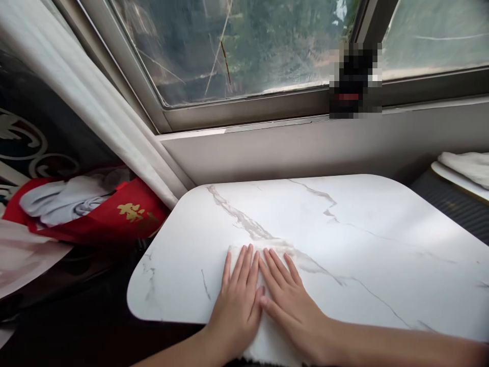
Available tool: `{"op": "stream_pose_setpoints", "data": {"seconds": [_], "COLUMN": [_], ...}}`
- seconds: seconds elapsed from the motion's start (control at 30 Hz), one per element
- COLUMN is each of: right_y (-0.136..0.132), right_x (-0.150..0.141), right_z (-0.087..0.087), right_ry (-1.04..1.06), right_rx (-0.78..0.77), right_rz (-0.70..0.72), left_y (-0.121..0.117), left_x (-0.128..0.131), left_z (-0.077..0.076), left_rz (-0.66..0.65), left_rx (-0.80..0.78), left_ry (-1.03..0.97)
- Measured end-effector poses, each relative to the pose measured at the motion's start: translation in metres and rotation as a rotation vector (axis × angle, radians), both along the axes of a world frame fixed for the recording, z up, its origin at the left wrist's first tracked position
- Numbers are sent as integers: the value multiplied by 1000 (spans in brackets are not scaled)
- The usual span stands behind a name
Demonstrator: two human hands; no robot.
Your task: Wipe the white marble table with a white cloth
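Note:
Both of my hands lie flat, side by side, on a white cloth [277, 346] spread on a white marble-patterned table [362, 204]. My left hand [237, 300] has its fingers stretched out and pointing toward the window. Beside it, my right hand [292, 300] also has its fingers extended, and the two thumbs nearly touch. The cloth's far edge shows just past my fingertips, and its near end hangs around the table's front edge between my wrists. Much of the cloth is hidden under my palms.
A red bag [103, 219] with grey fabric inside stands left of the table. A white curtain [80, 86] hangs beside the window frame [244, 113]. At the far right, a white folded cloth [468, 165] lies on a dark ribbed surface [439, 191].

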State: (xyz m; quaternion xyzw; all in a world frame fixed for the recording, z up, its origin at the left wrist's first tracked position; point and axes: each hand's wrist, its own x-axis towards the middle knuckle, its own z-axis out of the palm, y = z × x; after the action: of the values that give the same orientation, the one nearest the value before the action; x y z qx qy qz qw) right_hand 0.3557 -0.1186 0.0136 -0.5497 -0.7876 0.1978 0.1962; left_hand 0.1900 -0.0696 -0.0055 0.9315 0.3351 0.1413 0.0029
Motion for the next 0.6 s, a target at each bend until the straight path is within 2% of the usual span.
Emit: {"op": "stream_pose_setpoints", "data": {"seconds": [0.07,0.17,0.27,0.47,0.6], "right_y": [-6,12,57,176,232], "right_x": [6,13,23,61,92], "right_z": [2,-2,-10,-18,-20], "right_ry": [10,10,-22,-157,-204], "right_rx": [-50,-92,-41,160,208], "right_rz": [-10,-65,-168,-346,-414], "left_y": [-6,12,57,174,227], "left_x": [4,17,41,110,149], "left_z": [0,-3,-5,0,1], "left_rz": [-21,-34,25,172,211], "left_rx": [-31,-66,-89,-120,-108], "left_ry": [-18,-17,2,36,26]}}
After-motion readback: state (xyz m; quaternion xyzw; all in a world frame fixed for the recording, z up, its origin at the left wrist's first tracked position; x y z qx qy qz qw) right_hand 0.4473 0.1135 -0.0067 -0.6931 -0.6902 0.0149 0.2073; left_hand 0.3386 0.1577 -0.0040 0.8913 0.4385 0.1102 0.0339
